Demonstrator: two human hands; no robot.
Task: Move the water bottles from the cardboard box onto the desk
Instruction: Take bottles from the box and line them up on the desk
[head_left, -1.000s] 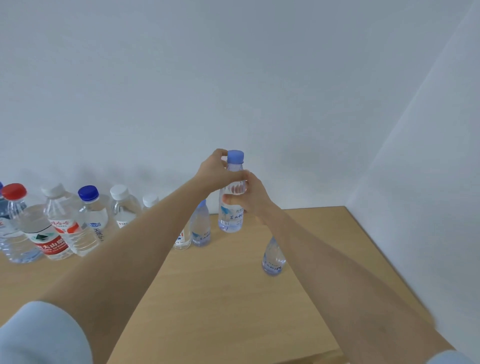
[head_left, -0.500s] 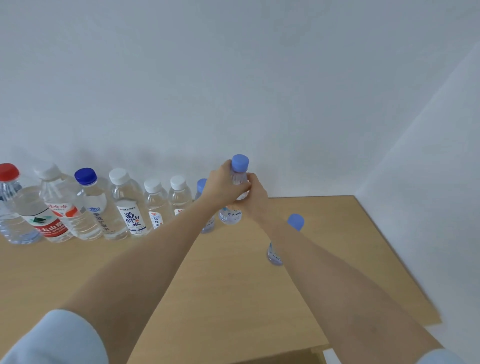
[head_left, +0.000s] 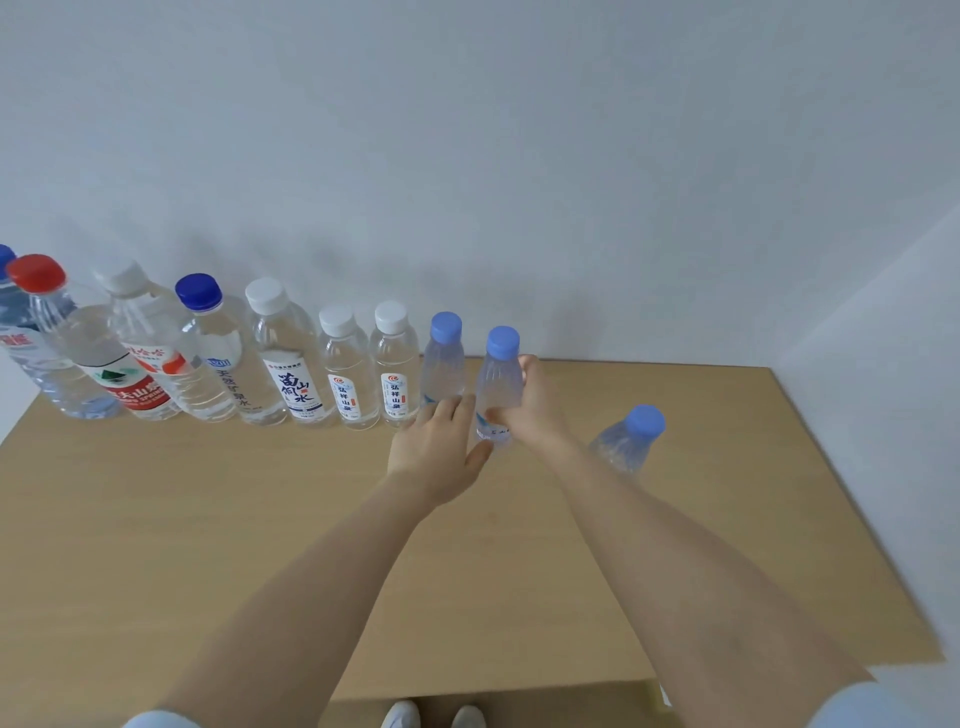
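1. My right hand (head_left: 537, 402) is wrapped round a small water bottle (head_left: 497, 387) with a pale blue cap; my fingers curl round its right side and back.
2. That bottle stands upright, with its foot at the table (head_left: 208, 519), towards the back and right of the middle. I cannot tell whether its full weight is set down.
3. My left hand (head_left: 436, 447) is released, palm down, fingers straight. Its thumb lies just beside the foot of the bottle I am holding; I cannot tell whether they touch.
4. My left fingertips reach the base of the twin bottle (head_left: 442, 364), which has the same pale blue cap and stands just left of the held one.
5. The twin ends the row of bottles (head_left: 291, 364) lined up along the wall (head_left: 467, 156): to its left stand two small white-capped ones, then taller ones with white, dark blue and red caps.
6. A lone bottle (head_left: 626, 441), also pale-capped, stands by itself to the right of my right forearm, well apart from the row.
7. My shoes (head_left: 400, 717) show below the table's near edge.
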